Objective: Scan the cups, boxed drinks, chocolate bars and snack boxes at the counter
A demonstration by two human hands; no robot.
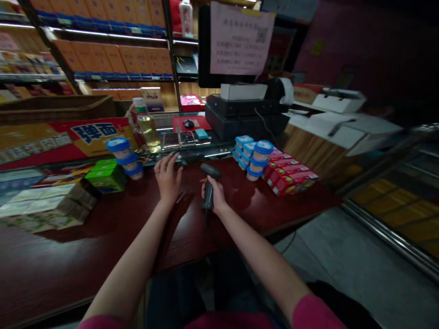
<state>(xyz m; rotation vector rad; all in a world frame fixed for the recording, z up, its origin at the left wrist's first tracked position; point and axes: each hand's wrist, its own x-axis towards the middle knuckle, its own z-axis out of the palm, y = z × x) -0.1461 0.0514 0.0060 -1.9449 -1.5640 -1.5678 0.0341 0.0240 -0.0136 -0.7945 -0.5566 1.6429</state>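
My right hand (217, 195) is wrapped round the grip of a dark barcode scanner (210, 172), its head pointing away over the dark red counter (133, 246). To its left, my left hand (168, 177) hangs over the counter with fingers spread and nothing in it. Stacked tubs with blue lids (126, 157) stand left of that hand, beside green boxes (107, 175) and pale cartons (48, 205). On the right, another stack of blue-lidded tubs (259, 160) stands among small blue-topped packs (244, 148) and a row of red boxes (288, 173).
A monitor (203, 50) bearing a paper notice and a black till (247, 119) stand behind the counter. A bottle of yellow liquid (148, 125), a mouse (188, 123) and phone-like objects (187, 138) lie at the back. Shelves of orange boxes (116, 59) rise behind.
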